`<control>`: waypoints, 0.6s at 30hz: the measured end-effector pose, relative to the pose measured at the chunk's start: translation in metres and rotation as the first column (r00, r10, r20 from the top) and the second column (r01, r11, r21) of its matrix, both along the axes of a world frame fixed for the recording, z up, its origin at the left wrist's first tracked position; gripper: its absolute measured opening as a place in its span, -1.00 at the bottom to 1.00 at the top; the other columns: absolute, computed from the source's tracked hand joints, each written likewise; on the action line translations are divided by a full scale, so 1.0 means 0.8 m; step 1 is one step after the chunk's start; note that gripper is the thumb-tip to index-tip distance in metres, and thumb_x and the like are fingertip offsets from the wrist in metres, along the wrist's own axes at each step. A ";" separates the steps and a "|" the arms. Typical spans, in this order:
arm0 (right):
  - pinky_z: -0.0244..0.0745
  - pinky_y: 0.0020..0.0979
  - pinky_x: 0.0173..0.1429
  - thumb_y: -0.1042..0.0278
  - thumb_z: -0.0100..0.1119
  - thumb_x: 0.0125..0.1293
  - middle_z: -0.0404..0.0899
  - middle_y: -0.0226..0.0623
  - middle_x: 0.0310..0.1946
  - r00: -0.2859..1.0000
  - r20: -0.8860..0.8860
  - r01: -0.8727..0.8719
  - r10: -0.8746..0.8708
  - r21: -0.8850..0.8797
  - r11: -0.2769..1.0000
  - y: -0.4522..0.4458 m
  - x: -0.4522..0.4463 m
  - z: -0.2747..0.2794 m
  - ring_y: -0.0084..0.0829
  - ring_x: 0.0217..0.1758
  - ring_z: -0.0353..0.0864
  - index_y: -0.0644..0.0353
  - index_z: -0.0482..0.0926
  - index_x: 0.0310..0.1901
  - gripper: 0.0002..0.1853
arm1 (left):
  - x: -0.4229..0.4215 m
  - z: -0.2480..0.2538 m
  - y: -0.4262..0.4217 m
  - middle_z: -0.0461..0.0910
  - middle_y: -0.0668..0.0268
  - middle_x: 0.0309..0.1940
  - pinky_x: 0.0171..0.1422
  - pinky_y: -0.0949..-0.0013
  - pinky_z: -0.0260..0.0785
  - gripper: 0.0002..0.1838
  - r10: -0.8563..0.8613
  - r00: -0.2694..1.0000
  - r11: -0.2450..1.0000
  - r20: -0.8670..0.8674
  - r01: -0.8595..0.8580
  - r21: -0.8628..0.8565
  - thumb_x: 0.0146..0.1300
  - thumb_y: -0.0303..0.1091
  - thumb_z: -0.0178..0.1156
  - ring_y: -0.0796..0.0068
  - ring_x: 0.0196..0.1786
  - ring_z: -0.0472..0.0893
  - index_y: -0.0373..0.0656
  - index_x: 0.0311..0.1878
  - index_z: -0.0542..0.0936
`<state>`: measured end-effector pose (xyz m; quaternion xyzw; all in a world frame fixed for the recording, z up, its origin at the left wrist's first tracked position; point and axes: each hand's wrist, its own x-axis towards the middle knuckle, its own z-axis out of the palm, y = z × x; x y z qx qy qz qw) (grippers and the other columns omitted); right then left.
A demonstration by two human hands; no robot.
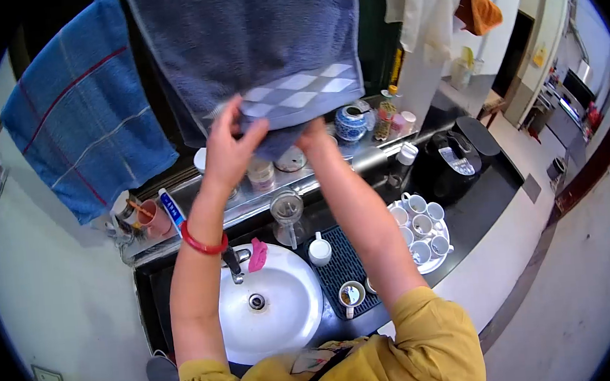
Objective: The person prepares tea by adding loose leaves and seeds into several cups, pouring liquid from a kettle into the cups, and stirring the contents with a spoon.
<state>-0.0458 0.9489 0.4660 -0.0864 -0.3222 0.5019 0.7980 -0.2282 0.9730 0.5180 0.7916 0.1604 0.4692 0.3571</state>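
Observation:
A grey-blue towel [258, 44] with a band of pale diamonds hangs at the top middle. My left hand [232, 142] is raised at its lower left edge, thumb and fingers apart, a red bangle on the wrist. My right hand [310, 136] reaches up to the towel's lower edge, its fingers hidden behind the cloth, so its grip does not show. Below my arms lies the white sink [276, 322] with a tap [234, 264] and a pink cloth [258, 255] on its rim.
A blue checked towel [88, 114] hangs at the left. A white mug [320, 249] and a cup [352, 294] stand on a dark mat [339, 259]. Several cups fill a white tray [436, 262]. A blue-white jar [350, 123] stands on the shelf.

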 end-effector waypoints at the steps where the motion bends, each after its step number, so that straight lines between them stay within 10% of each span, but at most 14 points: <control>1: 0.33 -0.18 0.22 -0.07 0.02 0.21 0.45 -0.21 0.05 0.995 -0.027 0.090 -0.095 -0.135 0.987 -0.026 -0.045 0.029 -0.26 0.13 0.41 0.13 0.38 0.08 -0.48 | 0.022 0.015 0.005 0.50 0.14 -0.06 0.04 0.41 0.31 -0.44 -0.069 0.996 0.987 0.065 0.077 -0.138 0.09 -0.13 0.27 0.43 -0.04 0.48 -0.28 0.07 0.43; 5: 0.44 -0.36 0.07 0.02 -0.12 0.34 0.50 -0.31 -0.10 0.992 -0.067 -0.095 0.106 0.140 0.985 -0.013 -0.094 0.062 -0.41 0.00 0.49 0.08 0.43 -0.02 -0.64 | 0.047 0.059 -0.020 0.54 0.35 -0.25 -0.07 0.53 0.28 -0.60 -0.193 0.972 0.917 0.136 0.228 -0.328 0.21 -0.11 0.13 0.60 -0.21 0.46 -0.28 -0.08 0.52; 8: 0.42 -0.42 0.00 0.14 -0.17 0.36 0.45 -0.29 -0.07 0.934 0.048 0.356 -0.353 -0.082 0.931 0.006 -0.111 0.068 -0.46 -0.04 0.47 0.14 0.36 0.04 -0.66 | 0.052 0.056 -0.006 0.54 0.35 -0.31 -0.09 0.52 0.28 -0.62 -0.049 0.985 0.958 0.163 0.092 -0.271 0.23 -0.12 0.10 0.61 -0.26 0.45 -0.31 -0.17 0.56; 10: 0.40 -0.43 -0.01 0.20 -0.14 0.34 0.42 -0.28 -0.03 0.934 -0.037 0.348 -0.355 -0.129 0.929 0.003 -0.115 0.066 -0.47 -0.04 0.46 0.19 0.30 0.10 -0.63 | 0.054 0.050 -0.003 0.54 0.35 -0.33 -0.09 0.52 0.27 -0.60 -0.023 0.982 0.963 0.186 0.071 -0.258 0.23 -0.11 0.09 0.61 -0.27 0.45 -0.34 -0.19 0.56; 12: 0.39 -0.43 0.00 0.26 -0.10 0.33 0.43 -0.26 -0.04 0.711 0.251 0.670 -0.656 0.042 0.742 0.005 -0.112 0.058 -0.43 -0.03 0.46 0.23 0.30 0.11 -0.63 | 0.053 0.044 -0.009 0.53 0.33 -0.32 -0.07 0.50 0.27 -0.54 0.052 0.975 0.981 0.215 -0.010 -0.192 0.23 -0.08 0.08 0.58 -0.27 0.44 -0.39 -0.16 0.55; 13: 0.37 -0.44 0.01 0.30 -0.07 0.31 0.46 -0.25 -0.07 0.377 0.398 0.815 -0.836 0.287 0.504 0.002 -0.105 0.058 -0.42 -0.01 0.45 0.27 0.36 0.04 -0.67 | 0.054 0.041 -0.010 0.55 0.29 -0.31 -0.05 0.48 0.27 -0.55 0.093 0.978 0.984 0.187 -0.063 -0.165 0.24 -0.10 0.08 0.55 -0.24 0.45 -0.41 -0.14 0.54; 17: 0.35 -0.43 0.03 0.30 -0.08 0.31 0.47 -0.25 -0.07 0.343 0.609 0.801 -0.715 0.208 0.561 -0.023 -0.084 0.041 -0.44 0.00 0.44 0.30 0.41 -0.01 -0.69 | 0.065 0.031 -0.043 0.55 0.27 -0.25 -0.02 0.47 0.27 -0.57 0.181 0.948 0.983 0.260 -0.163 -0.090 0.26 -0.14 0.06 0.53 -0.20 0.45 -0.40 -0.10 0.52; 18: 0.35 -0.43 0.03 0.29 -0.06 0.30 0.48 -0.24 -0.06 0.711 0.328 0.649 -0.622 0.035 0.760 -0.010 -0.082 0.034 -0.44 0.00 0.44 0.31 0.43 -0.01 -0.68 | 0.072 0.031 -0.053 0.54 0.27 -0.20 -0.02 0.47 0.27 -0.58 0.105 0.914 0.971 0.392 -0.008 -0.241 0.27 -0.15 0.05 0.52 -0.19 0.45 -0.39 -0.06 0.50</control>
